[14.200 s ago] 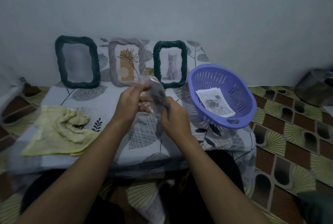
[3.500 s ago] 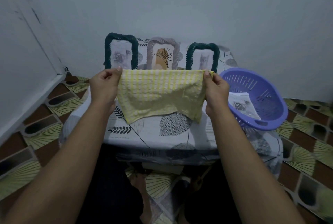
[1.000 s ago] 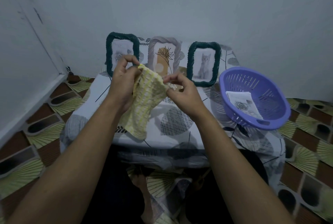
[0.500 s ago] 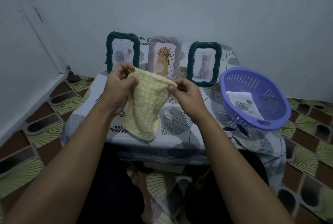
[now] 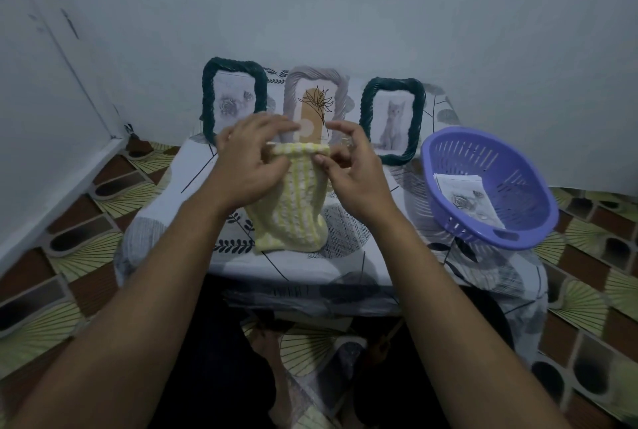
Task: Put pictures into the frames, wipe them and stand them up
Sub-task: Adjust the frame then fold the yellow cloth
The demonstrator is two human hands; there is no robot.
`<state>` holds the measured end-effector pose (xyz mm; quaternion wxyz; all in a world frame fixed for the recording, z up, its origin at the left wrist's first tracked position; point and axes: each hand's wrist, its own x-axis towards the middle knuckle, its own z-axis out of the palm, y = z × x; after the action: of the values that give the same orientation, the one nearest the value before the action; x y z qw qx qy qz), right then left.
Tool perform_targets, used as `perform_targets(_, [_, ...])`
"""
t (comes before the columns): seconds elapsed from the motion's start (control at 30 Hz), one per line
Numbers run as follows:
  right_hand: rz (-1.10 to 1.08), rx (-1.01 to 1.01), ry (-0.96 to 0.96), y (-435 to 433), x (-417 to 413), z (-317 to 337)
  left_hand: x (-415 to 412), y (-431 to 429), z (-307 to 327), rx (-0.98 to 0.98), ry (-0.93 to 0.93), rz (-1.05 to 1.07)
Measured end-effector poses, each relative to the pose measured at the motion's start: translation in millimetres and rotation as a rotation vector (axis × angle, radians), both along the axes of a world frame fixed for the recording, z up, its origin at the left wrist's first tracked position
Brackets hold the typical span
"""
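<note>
Yellow cloth (image 5: 291, 214): soft, limp, light; folded top edge pinched by left hand (image 5: 247, 161) and right hand (image 5: 350, 170) over table (image 5: 379, 256). Rose frame (image 5: 206, 101), flower frame (image 5: 291, 83), cat frame (image 5: 418, 111): stood behind; judged stiff, light, best gripped by woven rims.

Both forearms (image 5: 162, 263) are bare right up to the near edge of view, as are the left hand (image 5: 248, 166) and right hand (image 5: 355, 175). Dark trousers (image 5: 214, 342) cover the legs. A bare foot (image 5: 271, 352) shows between them.
</note>
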<state>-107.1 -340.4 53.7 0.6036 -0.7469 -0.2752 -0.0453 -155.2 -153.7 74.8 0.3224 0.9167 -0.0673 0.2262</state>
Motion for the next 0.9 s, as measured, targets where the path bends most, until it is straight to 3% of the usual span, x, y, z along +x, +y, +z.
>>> perform_targets(0.1, [0.002, 0.022, -0.002, 1.9, 0.0, 1.3, 4.6, -6.5, 6.9, 0.116, 0.039, 0.011])
perform_targets(0.23, [0.036, 0.086, 0.127, 0.7, 1.2, -9.0, 8.5, -5.7, 8.1, -0.024, -0.013, -0.114])
perform_targets(0.3, [0.068, 0.007, 0.187, 0.2, 1.9, -20.7, 8.7, -5.6, 8.3, -0.063, -0.030, -0.120])
perform_targets(0.4, [0.039, -0.193, 0.128, -3.4, 0.1, -34.1, 9.6, -4.6, 7.2, -0.091, -0.053, -0.054])
perform_targets(0.6, [0.024, -0.279, 0.181, -17.3, -6.1, -46.1, 11.2, 0.9, 1.3, -0.236, -0.098, 0.133])
perform_targets(0.73, [0.019, -0.202, 0.257, -21.9, -7.9, -54.1, 12.0, 2.7, -5.8, -0.314, -0.096, 0.197])
perform_targets(0.9, [-0.003, 0.147, 0.622, -19.5, -8.2, -53.0, 14.4, 3.8, -12.0, -0.424, -0.070, 0.183])
